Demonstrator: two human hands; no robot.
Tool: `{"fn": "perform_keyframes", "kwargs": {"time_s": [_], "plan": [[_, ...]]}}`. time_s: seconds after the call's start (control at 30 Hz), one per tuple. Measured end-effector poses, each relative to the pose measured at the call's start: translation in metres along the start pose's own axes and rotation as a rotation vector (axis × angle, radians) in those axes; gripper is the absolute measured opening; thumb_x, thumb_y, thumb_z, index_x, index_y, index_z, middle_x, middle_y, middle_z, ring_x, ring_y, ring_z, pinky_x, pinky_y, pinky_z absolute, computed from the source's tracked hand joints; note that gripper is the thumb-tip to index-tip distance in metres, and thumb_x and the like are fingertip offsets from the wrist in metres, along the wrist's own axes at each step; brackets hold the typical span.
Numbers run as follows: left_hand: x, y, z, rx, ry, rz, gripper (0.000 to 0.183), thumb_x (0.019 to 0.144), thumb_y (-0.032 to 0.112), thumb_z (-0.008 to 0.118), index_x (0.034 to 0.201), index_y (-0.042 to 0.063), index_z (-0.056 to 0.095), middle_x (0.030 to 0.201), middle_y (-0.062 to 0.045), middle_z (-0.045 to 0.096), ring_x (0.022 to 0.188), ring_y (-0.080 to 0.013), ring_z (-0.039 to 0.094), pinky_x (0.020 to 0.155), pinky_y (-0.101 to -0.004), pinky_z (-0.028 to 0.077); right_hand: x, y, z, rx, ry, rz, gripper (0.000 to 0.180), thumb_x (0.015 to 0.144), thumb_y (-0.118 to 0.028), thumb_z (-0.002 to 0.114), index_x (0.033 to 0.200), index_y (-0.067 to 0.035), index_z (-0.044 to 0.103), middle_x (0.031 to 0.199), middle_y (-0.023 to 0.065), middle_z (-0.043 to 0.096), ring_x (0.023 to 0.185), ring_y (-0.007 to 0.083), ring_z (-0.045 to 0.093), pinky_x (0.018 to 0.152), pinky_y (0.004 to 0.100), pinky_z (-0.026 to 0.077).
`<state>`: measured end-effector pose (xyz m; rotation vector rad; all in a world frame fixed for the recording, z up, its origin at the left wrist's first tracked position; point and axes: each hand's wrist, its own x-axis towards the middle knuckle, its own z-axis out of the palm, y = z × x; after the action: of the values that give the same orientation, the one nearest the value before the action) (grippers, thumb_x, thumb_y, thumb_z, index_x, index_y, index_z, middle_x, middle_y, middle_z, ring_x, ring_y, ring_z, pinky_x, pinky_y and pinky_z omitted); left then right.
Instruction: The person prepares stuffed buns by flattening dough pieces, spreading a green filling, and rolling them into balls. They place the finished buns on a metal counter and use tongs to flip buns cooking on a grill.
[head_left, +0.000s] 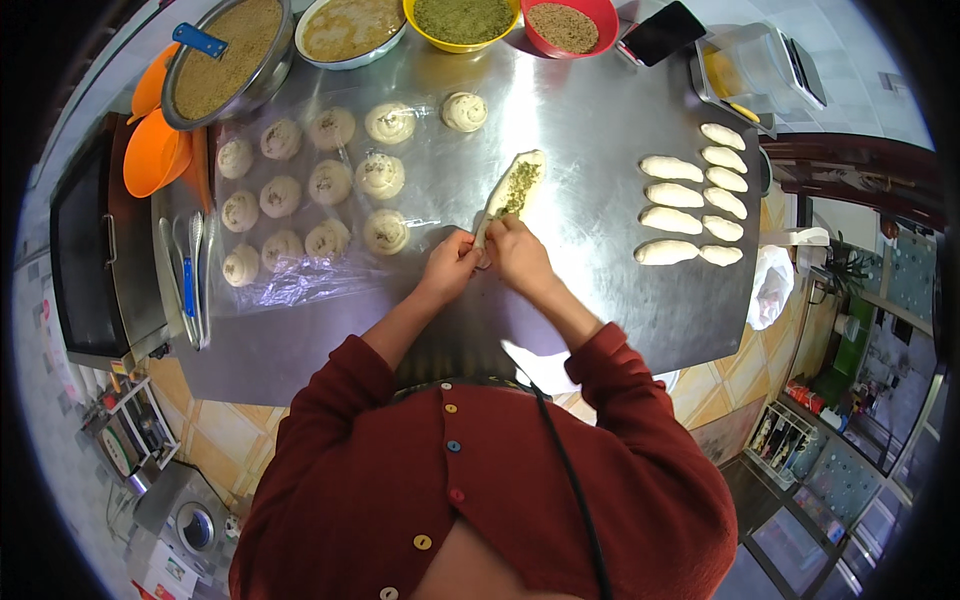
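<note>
A long flattened strip of dough (525, 180) with green chopped filling along it lies on the steel table (577, 105). Its near end is pinched between the fingers of my left hand (451, 264) and my right hand (517, 253), which almost touch each other. Round coiled dough buns (386, 231) with dark specks stand in rows to the left, most of them under clear plastic film (292, 292). One more coiled bun (464, 112) sits beyond the film. Two columns of plain dough rolls (671, 196) lie on the right.
Along the far edge stand a metal bowl (282, 71) with a blue-handled tool, a white bowl (352, 60), a yellow bowl (463, 46) and a red bowl (609, 34). A phone (663, 34) lies beside them. Orange bowls (156, 154) and tongs (196, 262) are at the left.
</note>
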<state>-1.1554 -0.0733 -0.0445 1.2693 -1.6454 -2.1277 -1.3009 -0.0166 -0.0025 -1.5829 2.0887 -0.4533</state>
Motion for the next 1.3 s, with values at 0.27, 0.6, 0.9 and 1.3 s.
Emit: {"fn": "perform_keyframes", "kwargs": {"time_s": [0.27, 0.6, 0.9, 1.3], "plan": [[-0.003, 0.007, 0.002, -0.138, -0.016, -0.083, 0.019, 0.092, 0.011, 0.054, 0.106, -0.001, 0.051, 0.092, -0.011, 0.066, 0.081, -0.0142, 0.064, 0.069, -0.0267, 0.051, 0.194, -0.01, -0.121, -0.082, 0.41, -0.146, 0.012, 0.081, -0.022, 0.062, 0.084, -0.016, 0.073, 0.078, 0.0129, 0.067, 0.072, 0.0317, 0.066, 0.066, 0.0423, 0.052], [-0.011, 0.016, 0.0, -0.021, 0.025, -0.036, 0.025, 0.088, 0.011, 0.058, 0.107, -0.004, 0.053, 0.091, -0.014, 0.069, 0.08, -0.0174, 0.068, 0.073, -0.0289, 0.053, 0.321, 0.002, -0.117, -0.429, 0.352, -0.188, 0.016, 0.079, -0.022, 0.061, 0.086, -0.013, 0.073, 0.084, 0.0129, 0.069, 0.081, 0.0319, 0.066, 0.074, 0.0415, 0.054], [-0.005, 0.014, 0.005, -0.166, 0.011, -0.047, 0.019, 0.089, 0.007, 0.057, 0.103, -0.005, 0.053, 0.089, -0.014, 0.068, 0.076, -0.0174, 0.068, 0.068, -0.0294, 0.054, 0.084, 0.049, -0.06, 0.096, 0.123, 0.077, 0.014, 0.072, -0.006, 0.066, 0.084, -0.004, 0.073, 0.079, 0.0171, 0.068, 0.072, 0.0308, 0.066, 0.072, 0.0372, 0.053], [0.006, -0.018, 0.003, 0.03, 0.035, 0.045, 0.016, 0.091, 0.008, 0.055, 0.105, 0.0, 0.053, 0.089, -0.009, 0.066, 0.079, -0.0146, 0.065, 0.065, -0.0261, 0.05, -0.027, 0.018, 0.016, 0.035, 0.362, -0.242, 0.037, 0.076, 0.005, 0.052, 0.112, 0.005, 0.058, 0.112, 0.0236, 0.058, 0.103, 0.0376, 0.057, 0.087, 0.0416, 0.047]]}}
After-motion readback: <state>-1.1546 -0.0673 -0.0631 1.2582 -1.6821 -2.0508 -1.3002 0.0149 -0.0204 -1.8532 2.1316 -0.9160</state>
